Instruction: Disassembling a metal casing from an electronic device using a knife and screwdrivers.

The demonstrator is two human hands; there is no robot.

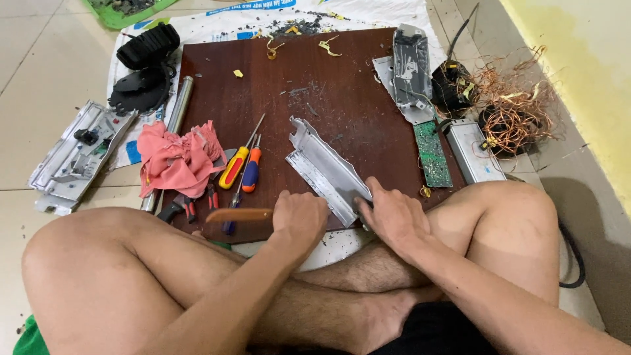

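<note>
Item: bent grey metal cover (pixel 327 172), lying on the dark wooden board (pixel 342 85), its near end under my two hands. My right hand (pixel 392 213) rests curled over the near right edge of the cover, fingers bent onto the metal. My left hand (pixel 299 217) is closed in a fist round a wooden handle (pixel 238 215) that sticks out to its left; the tool's head is hidden. Just beyond my left hand: two screwdrivers (pixel 242 166), yellow-red and orange-blue, beside a pink rag (pixel 176 160). Past my right hand: a green circuit board (pixel 432 152), a grey metal box (pixel 474 151), tangled copper wire (pixel 519 108).
</note>
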